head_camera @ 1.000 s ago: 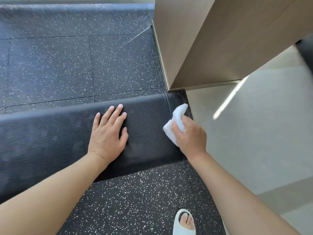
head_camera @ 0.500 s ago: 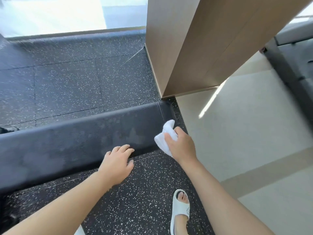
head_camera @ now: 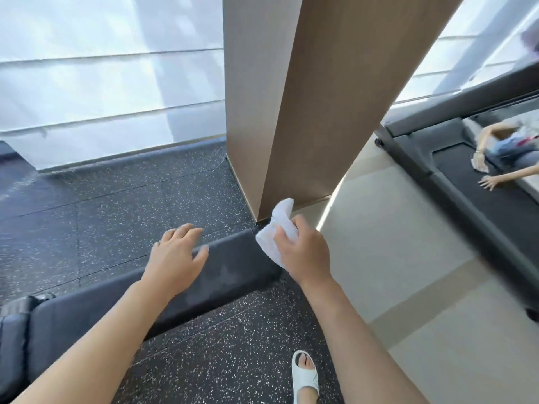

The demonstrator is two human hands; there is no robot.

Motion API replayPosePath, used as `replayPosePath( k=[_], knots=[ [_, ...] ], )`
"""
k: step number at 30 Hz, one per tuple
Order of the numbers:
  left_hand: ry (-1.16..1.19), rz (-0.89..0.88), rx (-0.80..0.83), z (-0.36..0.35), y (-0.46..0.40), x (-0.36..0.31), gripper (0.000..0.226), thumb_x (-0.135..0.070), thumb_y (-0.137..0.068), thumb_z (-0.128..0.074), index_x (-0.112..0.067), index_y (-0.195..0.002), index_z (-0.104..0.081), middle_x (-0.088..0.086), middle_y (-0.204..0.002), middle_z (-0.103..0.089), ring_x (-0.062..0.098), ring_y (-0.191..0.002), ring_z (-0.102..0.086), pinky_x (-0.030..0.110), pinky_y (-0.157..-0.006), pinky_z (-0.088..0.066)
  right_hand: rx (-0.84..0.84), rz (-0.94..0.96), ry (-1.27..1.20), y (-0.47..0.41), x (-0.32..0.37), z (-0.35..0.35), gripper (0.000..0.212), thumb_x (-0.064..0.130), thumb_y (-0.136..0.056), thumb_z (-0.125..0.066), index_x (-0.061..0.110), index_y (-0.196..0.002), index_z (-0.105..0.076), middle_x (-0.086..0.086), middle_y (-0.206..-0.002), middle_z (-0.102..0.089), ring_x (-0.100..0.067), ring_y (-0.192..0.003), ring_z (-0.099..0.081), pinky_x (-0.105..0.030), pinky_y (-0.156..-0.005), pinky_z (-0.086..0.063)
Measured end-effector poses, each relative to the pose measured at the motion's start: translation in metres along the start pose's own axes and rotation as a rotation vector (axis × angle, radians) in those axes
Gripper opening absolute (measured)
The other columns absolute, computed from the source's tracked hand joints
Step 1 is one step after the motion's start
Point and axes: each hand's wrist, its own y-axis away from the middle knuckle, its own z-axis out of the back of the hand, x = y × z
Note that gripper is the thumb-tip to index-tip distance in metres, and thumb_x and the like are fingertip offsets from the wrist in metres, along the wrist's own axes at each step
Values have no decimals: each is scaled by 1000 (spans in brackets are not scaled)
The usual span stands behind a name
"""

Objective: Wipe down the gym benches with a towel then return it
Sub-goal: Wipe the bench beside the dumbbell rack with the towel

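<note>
A long black padded gym bench (head_camera: 230,275) runs from the lower left to the centre of the head view. A damp patch shows on its top near the right end. My right hand (head_camera: 303,252) grips a crumpled white towel (head_camera: 277,228) raised just above the bench's right end. My left hand (head_camera: 178,258) hovers over the bench with fingers spread and holds nothing.
A tan wooden column (head_camera: 291,97) rises right behind the bench end. Black speckled rubber floor (head_camera: 116,214) lies around the bench, beige floor (head_camera: 393,272) to the right. A treadmill (head_camera: 466,188) stands at far right, where another person's hand (head_camera: 490,180) rests. My white sandal (head_camera: 304,377) is below.
My view has risen and pulled back from the bench. My left hand has lifted off the bench top. My right hand has raised the towel off the bench end.
</note>
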Motion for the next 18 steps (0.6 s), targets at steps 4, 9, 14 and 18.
replayPosePath(
  k=[4,9,14,18],
  knots=[
    [32,-80,-58,67,9,-38,50,-47,-99,-55,-27,-144,-54,-3,-157,-47,29,-145,-37,53,-116,-36,-112,13,32,13,31,59,30,51,-91,-47,23,-80,-41,9,-68,-46,-21,-65,-45,-32,-61,-31],
    [82,-183,-115,138,25,-79,53,-50,-98,-56,-30,-146,-52,-5,-158,-45,26,-147,-33,53,-119,-32,-140,-4,16,24,65,107,25,41,-97,-54,24,-84,-42,11,-75,-48,-18,-71,-47,-32,-64,-32],
    [108,-214,-189,199,41,-92,55,-53,-97,-55,-33,-148,-49,-7,-159,-42,24,-148,-30,51,-121,-30,-186,60,-53,15,106,132,29,44,-99,-54,21,-84,-44,9,-75,-50,-19,-71,-49,-34,-65,-37],
    [106,-188,-253,232,46,-95,54,-51,-96,-57,-33,-146,-51,-4,-159,-43,26,-146,-33,48,-121,-30,-168,114,-103,-2,128,142,26,43,-100,-54,20,-89,-50,5,-81,-57,-21,-77,-56,-39,-71,-48]
  ],
)
